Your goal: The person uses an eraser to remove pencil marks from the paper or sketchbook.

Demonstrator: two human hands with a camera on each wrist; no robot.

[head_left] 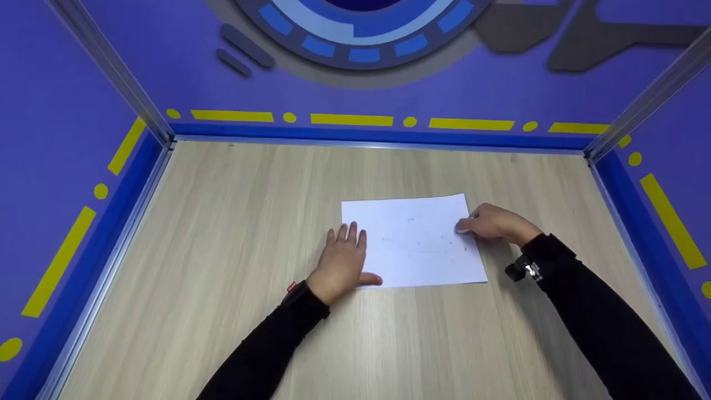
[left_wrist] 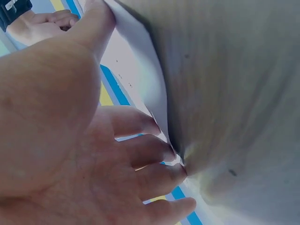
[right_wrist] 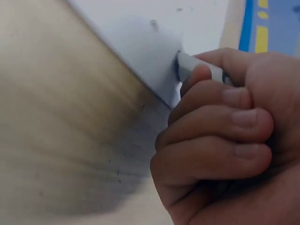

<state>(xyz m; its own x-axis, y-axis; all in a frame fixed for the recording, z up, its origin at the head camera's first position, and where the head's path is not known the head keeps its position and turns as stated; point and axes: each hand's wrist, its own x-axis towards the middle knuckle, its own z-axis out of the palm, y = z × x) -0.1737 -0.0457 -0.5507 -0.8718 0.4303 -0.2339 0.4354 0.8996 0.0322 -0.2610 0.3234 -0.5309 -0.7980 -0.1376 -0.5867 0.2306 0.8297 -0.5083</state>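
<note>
A white sheet of paper [head_left: 416,255] lies on the table with faint marks and small dark specks on it. My left hand [head_left: 341,261] rests on its left edge, fingers spread and straight, thumb along the near edge. In the left wrist view, the paper [left_wrist: 150,70] bows up slightly between thumb and fingers. At the paper's right edge, my right hand [head_left: 494,222] grips a small white eraser [right_wrist: 188,65] between thumb and curled fingers. The eraser's dark-smudged end meets the paper in the right wrist view; the rest is partly hidden by the fingers.
The wood-grain table [head_left: 233,233] extends around the sheet. Dark crumbs [right_wrist: 118,176] lie on it near the right hand. Blue panels with yellow dashes [head_left: 350,119] wall in the back and both sides, with metal rails along their bases.
</note>
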